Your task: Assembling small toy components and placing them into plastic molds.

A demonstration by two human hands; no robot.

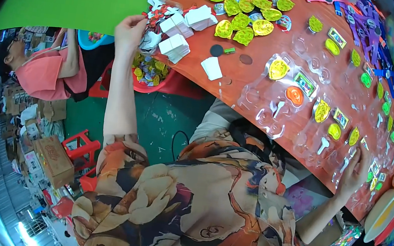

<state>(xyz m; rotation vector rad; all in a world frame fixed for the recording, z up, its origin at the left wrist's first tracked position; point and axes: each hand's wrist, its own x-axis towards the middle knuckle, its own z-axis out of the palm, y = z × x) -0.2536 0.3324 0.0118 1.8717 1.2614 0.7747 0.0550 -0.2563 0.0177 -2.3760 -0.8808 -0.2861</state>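
My left hand (130, 33) is at the table's left edge, beside a loose heap of small red and white pieces (154, 17). Its fingertips are pinched together; what they hold, if anything, I cannot make out. Far to the right, my right hand (355, 174) rests over clear moulded plastic trays with its fingers stretched out. Nearby trays hold yellow pieces such as this oval one (334, 131), small white spoon-like pieces (323, 145) and small picture cards (341, 118). A closer tray also has an orange piece (294, 96) in it.
White card stacks (174, 48) stand beside the left heap. Yellow leaf-shaped pieces (240, 21) are piled at the back of the red table (189, 69), with purple and blue straps (369, 24) at far right. Below the edge is a red tub (175, 83). Another person (54, 72) sits at left.
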